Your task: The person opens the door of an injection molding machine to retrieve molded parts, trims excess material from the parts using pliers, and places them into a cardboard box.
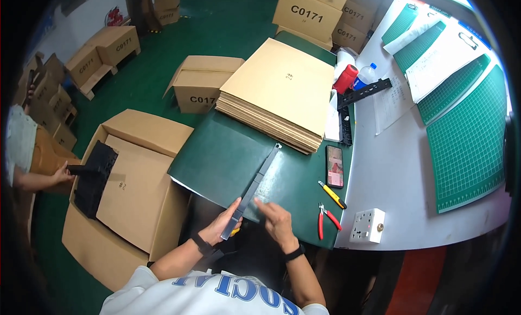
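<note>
A long, narrow dark grey plastic strip (253, 187) slants across the near edge of the green-topped table. My left hand (221, 224) is closed around its near end, with a small yellow thing showing beneath the fingers. The strip's far end, with a pale tip, lies over the tabletop. Just right of the strip is my right hand (277, 221), holding nothing that I can see. Its index finger stretches toward the strip and the other fingers are partly curled. Whether that fingertip touches the strip is unclear.
Flat cardboard sheets (282, 87) are stacked on the green table (217, 152). To the right lie a phone (335, 167), a yellow cutter knife (332, 195), red-handled nippers (329, 221) and a socket box (367, 226). At left, another person's hand holds a black part above an open carton (146, 125).
</note>
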{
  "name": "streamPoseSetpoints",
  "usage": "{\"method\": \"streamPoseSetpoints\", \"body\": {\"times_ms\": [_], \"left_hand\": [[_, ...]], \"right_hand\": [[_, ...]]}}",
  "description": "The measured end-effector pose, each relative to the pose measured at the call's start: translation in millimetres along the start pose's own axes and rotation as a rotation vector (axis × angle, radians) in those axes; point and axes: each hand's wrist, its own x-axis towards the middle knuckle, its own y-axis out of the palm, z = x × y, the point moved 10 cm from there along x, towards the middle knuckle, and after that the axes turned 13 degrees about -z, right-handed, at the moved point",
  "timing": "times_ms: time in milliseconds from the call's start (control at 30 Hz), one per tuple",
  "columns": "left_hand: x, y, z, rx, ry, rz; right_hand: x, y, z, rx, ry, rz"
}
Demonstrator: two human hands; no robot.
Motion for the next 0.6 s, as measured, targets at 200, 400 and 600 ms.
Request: {"method": "streamPoseSetpoints", "body": {"times_ms": [200, 400, 600], "left_hand": [[1, -9, 5, 0.040, -0.047, -0.020], [2, -3, 1, 0.020, -0.002, 0.014], [0, -5, -3, 0.015, 0.005, -0.055]], "right_hand": [[-49, 8, 30, 0.196, 0.009, 0.097], [-45, 8, 25, 0.146, 0.044, 0.059], [-25, 8, 28, 0.015, -0.047, 0.029]]}}
